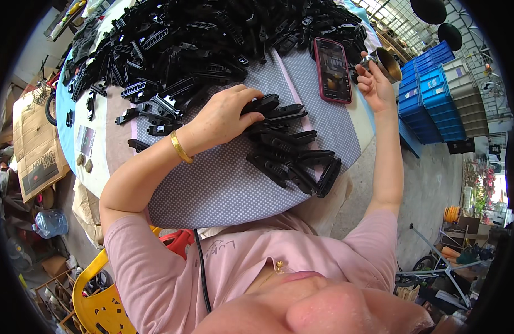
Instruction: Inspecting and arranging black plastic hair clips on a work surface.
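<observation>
My left hand [226, 114], a gold bangle at its wrist, reaches over the table with thumb and fingers closed round a black plastic part [263, 103]. Just right of and below it lies a small group of similar long black parts [293, 158], some crossing each other. Out past the table's right edge, my right hand [378, 89] grips a metal cup [390, 65] at its side, apparently by the handle. The cup is tilted, and its contents cannot be made out. A phone in a dark red case [333, 71] is close to the left of that hand, its screen lit.
A large heap of black plastic parts [212, 47] covers the far side of the round table [206, 192], which has a dotted grey cloth. Blue and grey crates [435, 106] are stacked at the right. A yellow chair [101, 295] and cardboard [39, 145] are at the left.
</observation>
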`<state>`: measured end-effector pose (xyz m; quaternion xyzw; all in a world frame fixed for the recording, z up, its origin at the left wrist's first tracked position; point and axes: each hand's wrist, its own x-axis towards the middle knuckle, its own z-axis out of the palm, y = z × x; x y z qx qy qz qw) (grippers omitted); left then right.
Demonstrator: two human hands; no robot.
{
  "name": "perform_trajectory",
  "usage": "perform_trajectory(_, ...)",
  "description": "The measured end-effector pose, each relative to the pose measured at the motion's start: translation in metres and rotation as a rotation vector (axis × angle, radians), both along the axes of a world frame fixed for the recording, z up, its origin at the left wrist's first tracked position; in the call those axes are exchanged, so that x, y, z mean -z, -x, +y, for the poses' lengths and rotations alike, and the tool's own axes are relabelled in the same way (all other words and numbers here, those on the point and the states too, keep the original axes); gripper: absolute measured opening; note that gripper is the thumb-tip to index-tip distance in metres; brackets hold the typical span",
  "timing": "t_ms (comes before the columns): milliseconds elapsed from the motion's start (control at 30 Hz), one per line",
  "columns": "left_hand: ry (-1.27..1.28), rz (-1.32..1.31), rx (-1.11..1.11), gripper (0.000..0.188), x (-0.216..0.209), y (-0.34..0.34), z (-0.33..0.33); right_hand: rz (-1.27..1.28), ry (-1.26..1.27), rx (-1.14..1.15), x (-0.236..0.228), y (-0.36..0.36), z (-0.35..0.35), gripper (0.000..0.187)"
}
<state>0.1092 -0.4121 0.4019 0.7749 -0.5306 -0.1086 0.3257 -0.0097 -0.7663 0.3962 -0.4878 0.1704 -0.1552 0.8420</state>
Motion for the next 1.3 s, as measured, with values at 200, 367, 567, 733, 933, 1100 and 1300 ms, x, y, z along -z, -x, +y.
perform_trajectory(200,0.0,0.002,0.006,0.037,-0.001,0.0,0.0,0.148,-0.062,0.021,-0.018,0.023,0.002,0.032)
perform_trajectory(367,0.007,-0.01,0.01,0.037,-0.002,0.0,0.001,0.278,-0.051,0.064,-0.023,0.047,0.004,0.029)
perform_trajectory(567,0.011,-0.006,0.014,0.035,-0.002,0.001,0.0,0.392,0.077,0.194,-0.024,0.067,-0.002,0.024)
perform_trajectory(733,0.017,-0.033,0.014,0.036,-0.003,0.002,0.0,0.412,0.244,0.196,-0.047,0.084,0.024,0.024)
perform_trajectory(933,0.059,-0.037,0.031,0.035,-0.002,0.002,0.0,0.295,0.419,0.14,-0.083,0.112,0.066,0.028)
perform_trajectory(1100,0.075,-0.048,0.035,0.035,0.0,0.003,-0.003,0.28,0.411,-0.015,-0.1,0.13,0.109,0.035)
perform_trajectory(1300,0.08,-0.081,0.015,0.035,0.006,0.001,0.0,0.273,0.474,-0.41,-0.124,0.142,0.146,0.039)
